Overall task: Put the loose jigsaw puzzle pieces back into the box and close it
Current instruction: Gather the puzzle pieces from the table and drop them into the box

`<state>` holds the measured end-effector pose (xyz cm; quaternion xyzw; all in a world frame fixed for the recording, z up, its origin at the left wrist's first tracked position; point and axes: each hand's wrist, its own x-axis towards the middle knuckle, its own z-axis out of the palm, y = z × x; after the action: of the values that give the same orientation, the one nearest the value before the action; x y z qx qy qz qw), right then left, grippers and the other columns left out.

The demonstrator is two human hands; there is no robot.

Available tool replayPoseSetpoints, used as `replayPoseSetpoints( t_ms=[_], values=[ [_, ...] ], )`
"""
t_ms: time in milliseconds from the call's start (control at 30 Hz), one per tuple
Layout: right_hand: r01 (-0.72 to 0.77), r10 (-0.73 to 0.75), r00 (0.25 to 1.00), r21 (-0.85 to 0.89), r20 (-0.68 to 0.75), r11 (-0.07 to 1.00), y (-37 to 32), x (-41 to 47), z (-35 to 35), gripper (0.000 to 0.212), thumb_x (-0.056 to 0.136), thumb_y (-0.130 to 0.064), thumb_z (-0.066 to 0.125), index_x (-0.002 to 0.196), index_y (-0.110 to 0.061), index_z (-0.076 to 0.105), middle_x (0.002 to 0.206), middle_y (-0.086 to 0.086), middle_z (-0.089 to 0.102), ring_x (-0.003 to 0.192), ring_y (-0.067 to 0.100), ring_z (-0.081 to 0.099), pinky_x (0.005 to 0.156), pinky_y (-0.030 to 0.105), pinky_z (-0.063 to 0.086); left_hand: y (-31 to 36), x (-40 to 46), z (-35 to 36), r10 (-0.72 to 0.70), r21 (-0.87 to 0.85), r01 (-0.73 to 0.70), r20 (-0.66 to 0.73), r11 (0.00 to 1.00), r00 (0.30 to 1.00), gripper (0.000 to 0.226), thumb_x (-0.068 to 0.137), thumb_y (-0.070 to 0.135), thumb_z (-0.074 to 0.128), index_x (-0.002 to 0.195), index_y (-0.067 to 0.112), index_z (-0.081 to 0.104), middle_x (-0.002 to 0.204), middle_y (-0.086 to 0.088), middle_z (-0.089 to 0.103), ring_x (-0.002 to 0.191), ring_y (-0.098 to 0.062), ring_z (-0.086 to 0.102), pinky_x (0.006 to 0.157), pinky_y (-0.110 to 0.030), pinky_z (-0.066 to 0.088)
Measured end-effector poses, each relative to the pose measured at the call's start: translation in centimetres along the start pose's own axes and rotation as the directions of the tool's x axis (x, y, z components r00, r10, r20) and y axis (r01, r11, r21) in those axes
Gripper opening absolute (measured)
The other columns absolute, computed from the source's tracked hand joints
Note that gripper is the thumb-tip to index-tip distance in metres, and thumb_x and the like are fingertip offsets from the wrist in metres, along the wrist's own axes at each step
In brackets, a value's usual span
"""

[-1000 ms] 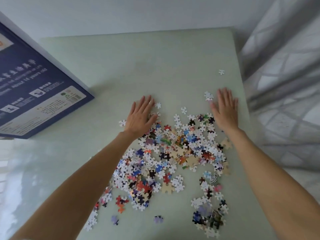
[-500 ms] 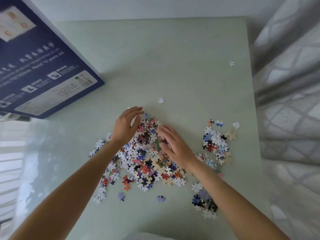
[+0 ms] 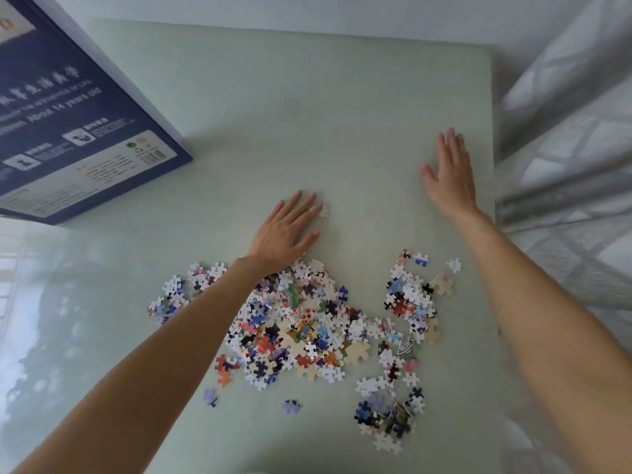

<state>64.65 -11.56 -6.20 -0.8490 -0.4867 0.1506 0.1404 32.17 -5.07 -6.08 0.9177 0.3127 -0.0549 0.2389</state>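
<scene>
Pale green table [image 3: 307, 97], white wall [image 3: 307, 12], grey curtain [image 3: 564, 148] right.

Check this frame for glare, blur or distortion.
Head view: glare and window reflections wash the table's left side; wide-angle bending stretches the forearms and box; the curtain is smeared; the pieces and both hands, left and right, stay sharp.
</scene>
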Motion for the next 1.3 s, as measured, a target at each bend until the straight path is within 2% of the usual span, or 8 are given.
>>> replayPoseSetpoints(
  t_ms=[167, 333, 533, 767, 900, 1000, 1100, 1300],
  values=[
    [-0.061, 0.066, 0.993, -0.049, 0.097, 0.997, 1.7, 1.3, 0.3, 0.059, 0.099, -0.03, 0.036, 0.147, -0.003, 0.014, 0.156, 0.011, 0.005, 0.144, 0.024, 0.002, 0.116, 0.038, 0.0, -0.2, -1.5, 0.1, 0.049, -0.028, -0.047, 0.049, 0.998, 0.998, 0.061, 0.093, 0.056, 0.011, 0.148, 0.029, 0.009, 0.153, 0.013, -0.001, 0.142, -0.005, -0.012, 0.115, -0.029, -0.01],
    [0.002, -0.016, 0.997, 0.174, 0.079, 0.985, 1.1, -6.7, 0.9, 0.052, 0.098, -0.035, 0.031, 0.142, -0.008, 0.032, 0.153, 0.008, 0.022, 0.143, 0.019, 0.013, 0.115, 0.032, 0.0, 1.1, -3.2, 0.6, 0.036, -0.078, -0.032, 0.054, 0.996, 0.998, 0.063, 0.092, 0.058, 0.014, 0.147, 0.027, 0.019, 0.154, 0.012, 0.003, 0.142, -0.005, -0.008, 0.117, -0.033, -0.006],
    [-0.147, 0.157, 0.988, 0.35, -0.001, 0.925, -2.0, -18.6, 2.6, 0.072, 0.092, -0.062, 0.008, 0.142, -0.018, 0.036, 0.148, -0.013, 0.024, 0.14, 0.001, 0.012, 0.114, 0.018, -0.003, 1.5, -6.1, 1.1, 0.068, -0.015, -0.067, 0.099, 0.998, 0.993, 0.065, 0.09, 0.061, 0.011, 0.143, 0.028, 0.027, 0.155, 0.009, 0.005, 0.142, -0.007, -0.007, 0.115, -0.031, -0.008],
    [0.076, -0.105, 0.98, 0.172, 0.167, 0.982, -11.5, -23.7, 7.4, 0.052, 0.098, -0.042, 0.014, 0.147, -0.023, 0.015, 0.154, -0.008, 0.0, 0.141, 0.007, -0.009, 0.114, 0.026, -0.013, 0.5, -10.6, 1.0, 0.085, -0.045, -0.079, 0.126, 0.996, 0.988, 0.068, 0.089, 0.061, 0.006, 0.144, 0.027, 0.027, 0.151, 0.011, 0.007, 0.14, -0.007, -0.005, 0.116, -0.032, -0.004],
    [0.096, -0.143, 0.974, 0.252, 0.174, 0.963, -16.3, -26.3, 8.9, 0.045, 0.102, -0.027, 0.025, 0.146, -0.017, 0.019, 0.153, -0.006, 0.01, 0.142, 0.007, 0.001, 0.118, 0.028, 0.0, -0.3, -13.2, -0.3, 0.065, -0.246, -0.049, 0.058, 0.968, 0.996, 0.05, 0.097, 0.044, 0.025, 0.136, 0.019, 0.045, 0.145, 0.002, 0.038, 0.139, -0.013, 0.024, 0.117, -0.039, 0.016],
    [0.161, -0.175, 0.982, 0.181, 0.068, 0.97, -18.6, -27.2, 8.7, 0.042, 0.095, -0.008, 0.046, 0.137, -0.01, 0.042, 0.145, 0.006, 0.039, 0.135, 0.018, 0.034, 0.113, 0.029, 0.018, -1.5, -14.9, -1.6, 0.085, -0.327, -0.103, -0.069, 0.939, 0.994, 0.033, 0.098, 0.021, 0.045, 0.129, 0.018, 0.054, 0.134, 0.0, 0.053, 0.131, -0.018, 0.041, 0.11, -0.032, 0.028],
    [0.232, -0.23, 0.972, 0.054, -0.044, 0.971, -20.9, -27.3, 7.9, 0.042, 0.077, 0.004, 0.065, 0.118, -0.008, 0.061, 0.123, 0.011, 0.059, 0.11, 0.026, 0.058, 0.102, 0.034, 0.034, -2.7, -16.6, -4.0, 0.068, -0.324, -0.116, -0.154, 0.939, 0.986, 0.03, 0.096, 0.021, 0.049, 0.125, 0.022, 0.058, 0.124, 0.001, 0.061, 0.111, -0.018, 0.057, 0.095, -0.033, 0.046],
    [0.317, -0.31, 0.948, 0.152, -0.072, 0.936, -27.3, -23.3, 4.2, 0.032, 0.089, -0.006, 0.055, 0.121, -0.011, 0.058, 0.116, 0.003, 0.064, 0.109, 0.018, 0.057, 0.1, 0.033, 0.043, -6.5, -21.0, -9.5, -0.281, -0.459, 0.074, -0.401, 0.885, 0.872, 0.021, 0.09, 0.028, 0.059, 0.11, 0.021, 0.063, 0.103, 0.006, 0.068, 0.089, -0.009, 0.063, 0.081, -0.031, 0.052]
  ],
)
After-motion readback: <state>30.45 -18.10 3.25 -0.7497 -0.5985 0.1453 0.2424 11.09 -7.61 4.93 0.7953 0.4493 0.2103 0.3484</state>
